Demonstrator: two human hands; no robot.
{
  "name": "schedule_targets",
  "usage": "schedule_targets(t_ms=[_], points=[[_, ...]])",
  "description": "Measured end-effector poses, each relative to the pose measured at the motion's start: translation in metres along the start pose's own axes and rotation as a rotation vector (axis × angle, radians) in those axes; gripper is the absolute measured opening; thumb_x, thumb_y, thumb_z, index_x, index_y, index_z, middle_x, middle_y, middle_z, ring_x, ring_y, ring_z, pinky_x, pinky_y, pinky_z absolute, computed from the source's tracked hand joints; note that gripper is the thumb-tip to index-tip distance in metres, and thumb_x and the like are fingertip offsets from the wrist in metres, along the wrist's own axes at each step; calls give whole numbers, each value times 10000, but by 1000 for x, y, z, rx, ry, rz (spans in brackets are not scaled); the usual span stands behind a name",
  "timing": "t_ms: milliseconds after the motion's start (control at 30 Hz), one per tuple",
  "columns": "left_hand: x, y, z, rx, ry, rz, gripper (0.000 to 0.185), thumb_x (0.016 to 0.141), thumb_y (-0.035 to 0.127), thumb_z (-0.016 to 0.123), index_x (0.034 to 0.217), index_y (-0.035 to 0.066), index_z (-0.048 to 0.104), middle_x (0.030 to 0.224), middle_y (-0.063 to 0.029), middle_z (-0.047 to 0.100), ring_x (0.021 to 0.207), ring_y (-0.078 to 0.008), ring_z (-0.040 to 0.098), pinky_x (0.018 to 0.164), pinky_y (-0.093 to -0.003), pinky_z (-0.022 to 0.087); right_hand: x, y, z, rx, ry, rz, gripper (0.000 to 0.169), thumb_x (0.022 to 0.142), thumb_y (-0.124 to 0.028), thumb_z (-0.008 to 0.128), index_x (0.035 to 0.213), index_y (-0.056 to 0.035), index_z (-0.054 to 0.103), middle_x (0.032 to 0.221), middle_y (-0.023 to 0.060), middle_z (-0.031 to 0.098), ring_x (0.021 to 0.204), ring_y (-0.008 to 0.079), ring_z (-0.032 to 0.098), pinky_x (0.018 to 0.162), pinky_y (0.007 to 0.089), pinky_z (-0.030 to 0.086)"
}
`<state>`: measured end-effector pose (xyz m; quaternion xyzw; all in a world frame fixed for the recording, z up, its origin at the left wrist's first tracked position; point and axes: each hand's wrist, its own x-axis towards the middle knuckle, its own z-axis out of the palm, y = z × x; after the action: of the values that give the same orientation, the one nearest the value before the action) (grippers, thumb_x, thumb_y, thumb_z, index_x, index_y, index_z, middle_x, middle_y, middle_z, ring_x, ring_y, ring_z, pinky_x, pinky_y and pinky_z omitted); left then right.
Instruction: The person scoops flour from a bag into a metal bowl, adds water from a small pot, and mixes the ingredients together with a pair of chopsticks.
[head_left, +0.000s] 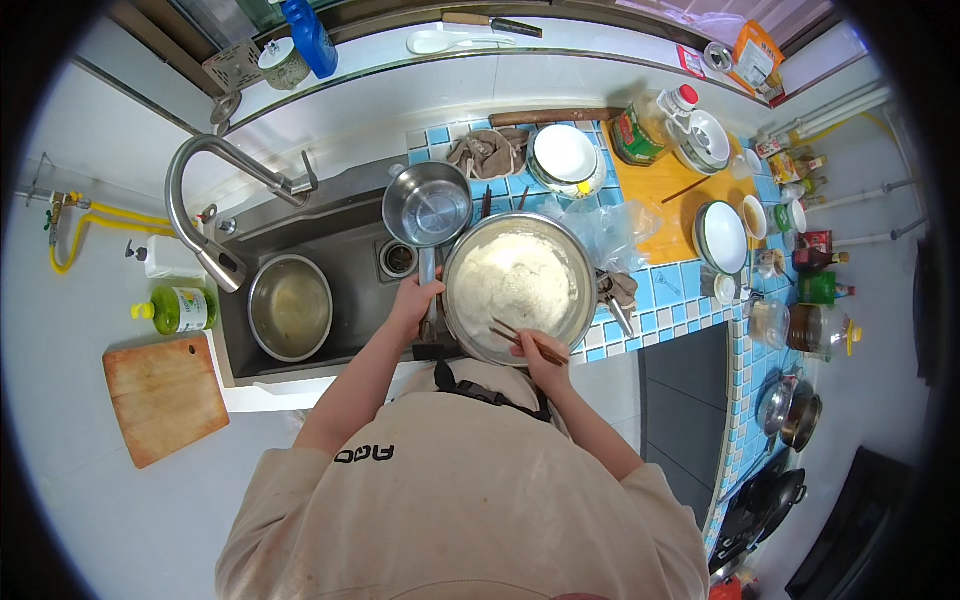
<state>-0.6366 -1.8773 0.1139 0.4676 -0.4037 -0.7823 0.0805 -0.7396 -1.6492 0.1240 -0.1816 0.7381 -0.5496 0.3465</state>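
Observation:
In front of me a wide steel bowl (459, 319) holds a heap of white flour (517, 281). My right hand (544, 360) grips a pair of wooden chopsticks (508, 330) over the near side of the bowl, their tips at the flour's lower edge. At the bowl's left side, my left hand (417, 304) is closed around the handle of a steel saucepan (427, 204). The pan is over the sink's right edge, and its shiny inside shows; whether it holds a little clear liquid I cannot tell.
A steel basin (259, 319) with cloudy liquid stands in the dark sink (352, 322), beneath a curved faucet (180, 180). Behind the bowl lie a clear plastic bag (600, 232), a brown cloth (487, 154) and stacked white dishes (566, 152). A large oil jug (645, 135) stands farther right.

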Motion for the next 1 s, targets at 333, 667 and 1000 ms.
schedule_targets(t_ms=[333,667,1000], points=[[-4,4,3,114,15,17,388,740,75,527,1123,13,502,875,-54,568,712,-133,545,596,-277,444,15,-24,-83,-620,24,-324,85,780,-57,573,814,12,610,691,160,606,616,281,608,553,303,486],[-4,1,9,14,-10,26,373,733,58,531,1098,-15,497,855,-71,564,689,-154,566,590,-293,474,64,-14,-24,-495,330,-513,85,791,-51,557,820,10,607,688,161,598,614,297,596,563,346,478],[4,-10,-1,38,1,28,381,730,54,540,1099,-23,488,857,-78,561,693,-152,563,594,-295,475,3,31,-33,234,227,26,199,864,-115,505,888,57,601,742,91,617,639,129,606,573,224,491]])
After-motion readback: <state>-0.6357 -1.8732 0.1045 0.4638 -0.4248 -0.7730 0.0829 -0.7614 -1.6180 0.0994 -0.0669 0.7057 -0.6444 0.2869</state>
